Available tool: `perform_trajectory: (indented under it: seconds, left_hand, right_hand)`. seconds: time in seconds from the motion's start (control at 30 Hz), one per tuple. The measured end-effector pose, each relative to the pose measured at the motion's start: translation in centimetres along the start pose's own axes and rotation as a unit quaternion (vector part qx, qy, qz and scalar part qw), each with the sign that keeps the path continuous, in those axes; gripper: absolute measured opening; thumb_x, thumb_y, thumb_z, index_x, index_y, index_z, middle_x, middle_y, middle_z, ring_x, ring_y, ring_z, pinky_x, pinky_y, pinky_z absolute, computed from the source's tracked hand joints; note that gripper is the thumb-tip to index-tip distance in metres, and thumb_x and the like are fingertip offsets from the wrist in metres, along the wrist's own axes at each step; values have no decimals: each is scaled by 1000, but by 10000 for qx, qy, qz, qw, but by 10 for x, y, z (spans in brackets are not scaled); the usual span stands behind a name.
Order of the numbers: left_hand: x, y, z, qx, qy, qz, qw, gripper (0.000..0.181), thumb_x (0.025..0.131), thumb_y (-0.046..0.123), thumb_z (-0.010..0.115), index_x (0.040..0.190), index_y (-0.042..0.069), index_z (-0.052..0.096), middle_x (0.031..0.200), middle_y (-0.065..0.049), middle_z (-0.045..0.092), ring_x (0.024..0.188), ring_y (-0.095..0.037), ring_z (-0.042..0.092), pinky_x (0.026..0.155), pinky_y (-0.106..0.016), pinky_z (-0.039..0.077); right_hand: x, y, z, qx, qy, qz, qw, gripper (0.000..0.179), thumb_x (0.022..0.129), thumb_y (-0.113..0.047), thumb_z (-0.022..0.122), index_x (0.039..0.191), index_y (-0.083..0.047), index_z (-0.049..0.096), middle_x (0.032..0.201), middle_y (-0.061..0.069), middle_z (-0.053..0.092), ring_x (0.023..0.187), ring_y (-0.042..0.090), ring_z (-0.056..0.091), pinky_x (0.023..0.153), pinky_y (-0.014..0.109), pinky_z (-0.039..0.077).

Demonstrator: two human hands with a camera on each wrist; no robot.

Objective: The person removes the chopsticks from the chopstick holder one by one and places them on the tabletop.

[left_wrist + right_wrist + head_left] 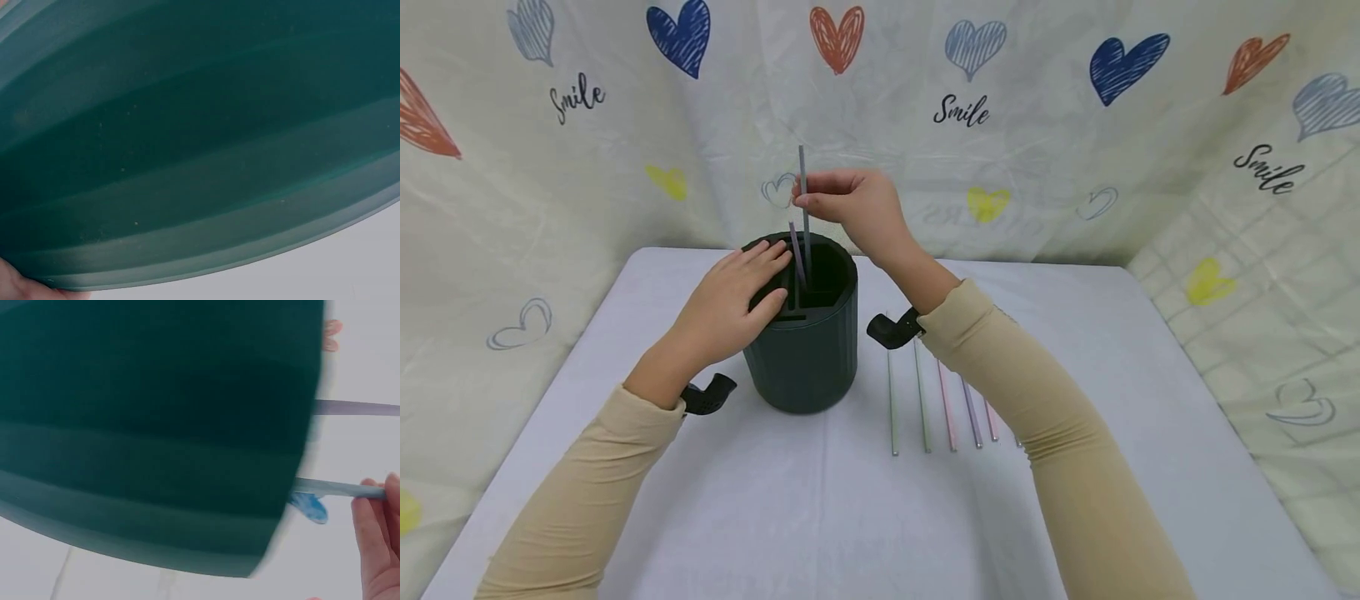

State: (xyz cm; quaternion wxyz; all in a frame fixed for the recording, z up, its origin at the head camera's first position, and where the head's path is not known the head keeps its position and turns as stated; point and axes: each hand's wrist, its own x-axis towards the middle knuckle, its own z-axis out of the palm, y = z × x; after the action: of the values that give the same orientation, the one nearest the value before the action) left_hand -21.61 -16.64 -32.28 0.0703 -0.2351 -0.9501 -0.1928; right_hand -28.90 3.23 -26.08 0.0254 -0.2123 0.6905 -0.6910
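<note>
A dark green ribbed holder with inner dividers stands upright on the white table. My left hand rests across the left of its rim, fingers extended over the top and thumb at the near side. My right hand pinches a thin blue-grey straw between thumb and fingers, upright, its lower end inside the holder. A purple straw leans in the holder just left of it. In the right wrist view, both the pinched straw and the purple straw stick out past the rim.
Several straws lie in a row right of the holder, among them a green one, a pink one and a purple one. My right forearm covers part of the row. A cloth with printed hearts hangs behind the table.
</note>
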Motion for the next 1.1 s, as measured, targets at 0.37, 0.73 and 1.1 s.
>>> perform_trajectory:
  seconds: [0.37, 0.73, 1.1]
  left_hand:
    - [-1, 0, 1, -19, 71, -33, 10000, 54, 104, 29, 42, 153, 6, 39, 162, -9, 33, 154, -31, 23, 127, -52, 15]
    - [-2, 0, -2, -46, -30, -26, 10000, 53, 106, 29, 40, 155, 8, 35, 164, -9, 30, 154, -30, 21, 127, -52, 13]
    - [-2, -1, -3, -42, -32, -10, 10000, 53, 106, 29, 40, 155, 8, 35, 164, -9, 30, 154, -30, 21, 127, -52, 14]
  right_hand:
    - [-11, -34, -11, 456, 681, -768, 9937, 28, 84, 2, 75, 112, 7, 73, 97, 10, 78, 92, 16, 76, 93, 33, 59]
    - [-26, -65, -31, 1113, 1233, -1438, 9756, 34, 83, 8, 73, 117, 9, 69, 88, 5, 78, 86, 18, 77, 87, 33, 61]
    - [-47, -92, -70, 1811, 1582, -1756, 9546, 32, 81, 13, 71, 114, 12, 69, 88, 16, 76, 82, 25, 77, 82, 34, 61]
